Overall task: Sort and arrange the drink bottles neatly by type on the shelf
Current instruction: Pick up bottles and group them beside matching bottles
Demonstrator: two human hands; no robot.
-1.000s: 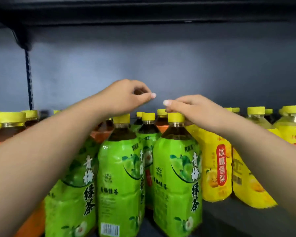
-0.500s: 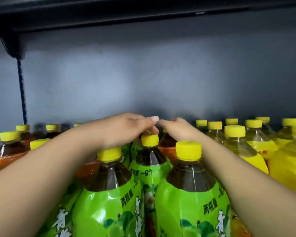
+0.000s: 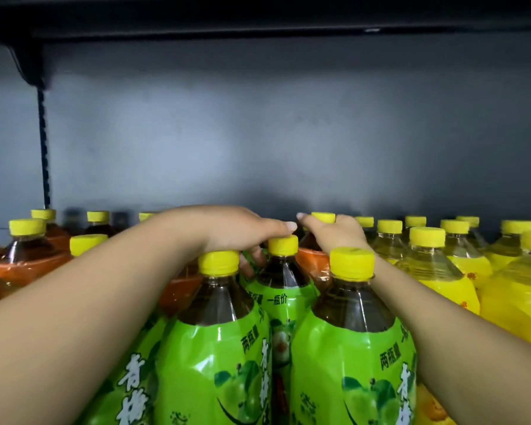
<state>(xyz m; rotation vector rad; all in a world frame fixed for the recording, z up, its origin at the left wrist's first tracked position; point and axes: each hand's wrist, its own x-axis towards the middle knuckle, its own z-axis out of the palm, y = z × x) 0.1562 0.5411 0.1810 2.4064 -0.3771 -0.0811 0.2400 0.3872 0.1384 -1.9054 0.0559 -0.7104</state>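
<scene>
Three green-labelled tea bottles with yellow caps stand in front: one at the left (image 3: 215, 348), one at the right (image 3: 350, 348) and one behind them in the middle (image 3: 279, 296). My left hand (image 3: 236, 228) reaches over the front left cap. Its fingers curl down onto a green bottle (image 3: 246, 273) whose cap is hidden under the palm. My right hand (image 3: 334, 233) grips the neck of an orange-labelled bottle (image 3: 311, 259), whose yellow cap shows above the hand. The two thumbs nearly touch.
Orange-labelled dark tea bottles (image 3: 28, 265) fill the left of the shelf and yellow-labelled bottles (image 3: 442, 271) fill the right, all yellow-capped. A grey back wall (image 3: 288, 133) rises behind them. A dark upper shelf (image 3: 258, 13) runs overhead, and a slotted upright (image 3: 43, 148) stands at the left.
The camera has moved closer and higher over the bottles. Both hands have dropped from above the caps and reached deeper, closing on bottles in the second row.
</scene>
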